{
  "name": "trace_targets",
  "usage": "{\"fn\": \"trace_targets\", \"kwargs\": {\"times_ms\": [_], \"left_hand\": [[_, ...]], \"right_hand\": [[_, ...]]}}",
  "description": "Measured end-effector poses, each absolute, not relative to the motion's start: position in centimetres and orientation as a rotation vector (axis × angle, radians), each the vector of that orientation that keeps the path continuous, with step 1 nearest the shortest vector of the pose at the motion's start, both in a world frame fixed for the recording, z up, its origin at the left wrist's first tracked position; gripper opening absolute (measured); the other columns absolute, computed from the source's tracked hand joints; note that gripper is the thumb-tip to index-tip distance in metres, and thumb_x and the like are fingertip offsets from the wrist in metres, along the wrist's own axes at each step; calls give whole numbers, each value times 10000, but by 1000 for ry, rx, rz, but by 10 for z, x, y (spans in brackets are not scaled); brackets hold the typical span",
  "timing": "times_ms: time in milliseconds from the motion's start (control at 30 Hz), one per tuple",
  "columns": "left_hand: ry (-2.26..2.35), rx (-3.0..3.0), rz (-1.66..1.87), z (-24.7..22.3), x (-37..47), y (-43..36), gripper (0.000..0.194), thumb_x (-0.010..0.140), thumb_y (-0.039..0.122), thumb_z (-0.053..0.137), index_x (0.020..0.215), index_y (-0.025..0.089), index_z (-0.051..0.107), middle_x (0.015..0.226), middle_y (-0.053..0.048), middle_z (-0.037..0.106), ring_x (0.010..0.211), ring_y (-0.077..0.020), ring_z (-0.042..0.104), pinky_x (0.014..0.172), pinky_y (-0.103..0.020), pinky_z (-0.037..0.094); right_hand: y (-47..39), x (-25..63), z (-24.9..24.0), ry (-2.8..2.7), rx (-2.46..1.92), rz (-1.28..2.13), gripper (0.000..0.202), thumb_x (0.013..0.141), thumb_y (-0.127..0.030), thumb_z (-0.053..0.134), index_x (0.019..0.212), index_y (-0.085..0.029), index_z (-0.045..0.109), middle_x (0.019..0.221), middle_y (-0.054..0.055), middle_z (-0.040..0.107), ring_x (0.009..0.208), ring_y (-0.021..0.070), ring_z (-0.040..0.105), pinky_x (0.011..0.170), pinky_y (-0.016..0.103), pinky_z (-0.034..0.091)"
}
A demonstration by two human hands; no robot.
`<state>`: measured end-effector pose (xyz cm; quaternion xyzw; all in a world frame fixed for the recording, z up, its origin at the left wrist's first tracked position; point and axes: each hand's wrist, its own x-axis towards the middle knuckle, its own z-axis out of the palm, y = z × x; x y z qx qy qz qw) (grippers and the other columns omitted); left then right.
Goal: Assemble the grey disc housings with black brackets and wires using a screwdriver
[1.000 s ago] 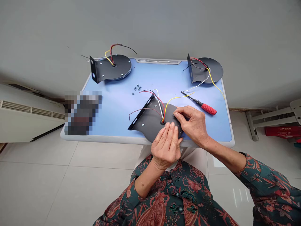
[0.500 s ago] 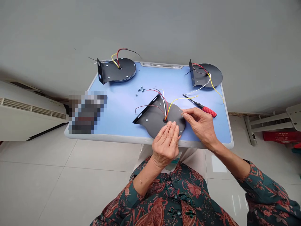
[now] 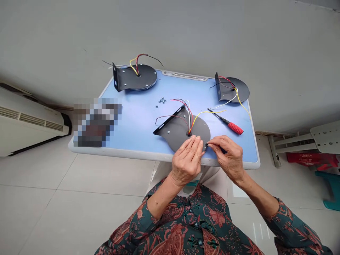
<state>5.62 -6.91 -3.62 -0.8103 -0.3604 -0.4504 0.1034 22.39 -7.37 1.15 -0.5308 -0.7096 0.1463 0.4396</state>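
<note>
A black bracket plate (image 3: 198, 124) with a rounded end and an upturned slotted flange lies near the table's front edge. Red, black, white and yellow wires (image 3: 190, 122) rise from its central hole. My left hand (image 3: 187, 161) rests flat on the plate's near side, fingers stretched out and close together. At the plate's right rim, my right hand (image 3: 228, 156) pinches a small dark screw (image 3: 207, 145) at a rim hole, partly hidden by the fingertips. Two screw heads (image 3: 168, 132) show by the flange. Several loose screws (image 3: 162, 101) lie behind the plate.
Two similar wired bracket plates stand at the back left (image 3: 145, 76) and back right (image 3: 240, 90) of the blue table (image 3: 132, 122). A red-handled screwdriver (image 3: 235, 128) lies to the right. A blurred-out object (image 3: 97, 124) sits at the left edge. The wall rises behind.
My right hand has moved down along the plate's rim, from an upper hole to a lower one. My left hand stays on the plate. The whole view has shifted slightly.
</note>
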Motion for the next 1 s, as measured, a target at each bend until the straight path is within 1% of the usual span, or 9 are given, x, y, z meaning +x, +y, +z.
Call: {"fn": "trace_targets", "kwargs": {"times_ms": [133, 233, 367, 567, 667, 767, 900, 1000], "left_hand": [[-1058, -2396, -1354, -37, 56, -68, 509, 967, 112, 584, 1467, 55, 508, 1292, -204, 705, 1307, -293, 624, 1079, -419, 558], [-1066, -2416, -1368, -38, 56, -68, 493, 980, 114, 554, 1469, 72, 514, 1315, -200, 693, 1326, -291, 607, 1094, -430, 549], [-1069, -2453, -1359, -38, 54, -69, 491, 986, 114, 539, 1475, 81, 511, 1336, -205, 679, 1349, -294, 586, 1109, -443, 539], [-1038, -2457, -1323, -33, 50, -67, 493, 959, 89, 584, 1447, 55, 525, 1298, -209, 700, 1315, -295, 616, 1090, -433, 557], [-1029, -2474, -1323, -31, 48, -66, 480, 974, 102, 568, 1452, 75, 526, 1303, -199, 699, 1314, -291, 619, 1080, -439, 566], [-1037, -2474, -1301, -29, 47, -66, 441, 966, 96, 582, 1406, 67, 566, 1289, -197, 709, 1302, -291, 630, 1072, -440, 572], [-1048, -2469, -1279, -27, 48, -66, 356, 944, 77, 606, 1297, 31, 631, 1252, -200, 727, 1282, -288, 647, 1082, -431, 560], [-1069, -2465, -1267, -27, 49, -67, 348, 952, 86, 587, 1290, 21, 636, 1261, -202, 723, 1293, -280, 639, 1099, -424, 544]], "right_hand": [[-74, 224, 11, -1791, -1291, 360, 155, 952, -214, 626, 910, -261, 767, 856, 36, 749, 795, 173, 689, 756, 330, 563], [-72, 224, 13, -1730, -1324, 376, 145, 947, -223, 636, 902, -262, 768, 862, 37, 754, 812, 180, 697, 782, 344, 570], [-62, 226, 14, -1557, -1390, 496, 118, 932, -259, 651, 900, -255, 764, 993, 48, 783, 977, 207, 726, 905, 378, 575], [-45, 225, 9, -1341, -1429, 738, 123, 900, -299, 664, 895, -215, 754, 1116, 83, 788, 1095, 223, 725, 941, 366, 565], [-40, 223, 10, -1267, -1403, 867, 157, 876, -354, 686, 890, -210, 747, 1096, 83, 792, 1042, 217, 738, 946, 370, 567], [-36, 222, 11, -1264, -1398, 903, 195, 861, -399, 692, 870, -211, 743, 1083, 80, 795, 993, 218, 744, 914, 369, 579], [-35, 223, 9, -1310, -1433, 866, 184, 874, -387, 678, 844, -218, 743, 1090, 84, 797, 1027, 240, 747, 922, 376, 577], [-37, 223, 6, -1357, -1465, 807, 147, 896, -350, 657, 861, -238, 745, 1106, 67, 798, 1034, 243, 754, 925, 375, 579]]}}
